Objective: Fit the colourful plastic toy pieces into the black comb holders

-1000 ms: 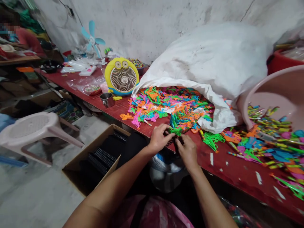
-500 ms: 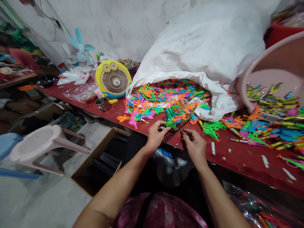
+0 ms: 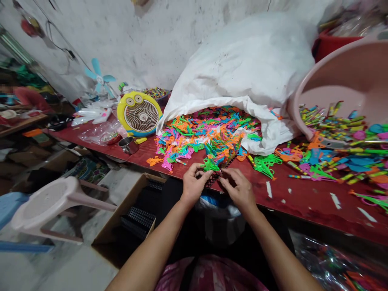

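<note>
Left hand (image 3: 194,185) is pinching a green plastic piece (image 3: 210,164); right hand (image 3: 240,190) is curling beside it, grip unclear.

2 bare forearms (image 3: 159,242) converging forward, 2 hands (image 3: 194,186) close together, fingers (image 3: 232,175) bent

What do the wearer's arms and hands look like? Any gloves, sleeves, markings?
Left hand and right hand are ungloved. Both forearms are bare: no sleeves, watches or bracelets visible. Too small to tell about rings. Below shows a patterned pink-maroon garment with a dark strap.
</note>
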Available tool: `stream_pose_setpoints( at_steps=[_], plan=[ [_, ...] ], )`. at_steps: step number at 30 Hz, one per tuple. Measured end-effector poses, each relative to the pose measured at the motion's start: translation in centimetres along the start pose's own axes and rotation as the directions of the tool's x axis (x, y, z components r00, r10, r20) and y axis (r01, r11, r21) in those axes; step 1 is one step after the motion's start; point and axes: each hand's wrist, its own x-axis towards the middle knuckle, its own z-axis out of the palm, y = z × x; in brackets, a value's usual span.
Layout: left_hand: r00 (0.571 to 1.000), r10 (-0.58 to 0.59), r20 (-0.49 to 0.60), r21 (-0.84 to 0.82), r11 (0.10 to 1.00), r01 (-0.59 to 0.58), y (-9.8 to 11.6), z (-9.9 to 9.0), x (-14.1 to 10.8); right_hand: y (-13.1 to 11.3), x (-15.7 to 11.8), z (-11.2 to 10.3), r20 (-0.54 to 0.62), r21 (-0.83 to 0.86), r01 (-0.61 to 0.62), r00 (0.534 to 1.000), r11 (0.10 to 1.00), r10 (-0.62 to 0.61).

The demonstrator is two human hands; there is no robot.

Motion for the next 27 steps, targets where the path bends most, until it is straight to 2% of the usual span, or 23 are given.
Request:
stream_pose_setpoints(
  at_steps=[3, 7, 13, 21, 27],
  plan=[
    [0.997, -0.066, 0.03, -0.031, 0.997, 0.067, 0.6, 0.0, -1.1, -0.2, -0.7, 0.0, 0.074, 0.035, -0.006, 0.997, 0.999, 0.003],
    [0.997, -0.067, 0.027, -0.038, 0.997, 0.068, 2.1, -0.1, -2.0, -0.6, -1.6, 0.0, 0.171, 0.089, -0.08, 0.983, 0.993, 0.064],
    [0.986, -0.134, 0.097, -0.044, 0.989, 0.138, 4.3, -0.4, -1.7, -1.7, -2.1, -0.2, 0.253, 0.167, -0.13, 0.964, 0.977, 0.085],
    [0.981, -0.174, 0.084, -0.057, 0.982, 0.179, 3.2, -0.7, -1.5, -1.9, -2.8, 0.0, 0.357, 0.191, -0.286, 0.911, 0.939, 0.205],
    [0.979, -0.171, 0.115, -0.035, 0.984, 0.176, 2.9, -1.3, -1.7, -2.6, -3.0, 0.1, 0.344, 0.217, -0.288, 0.917, 0.933, 0.203]
  ],
)
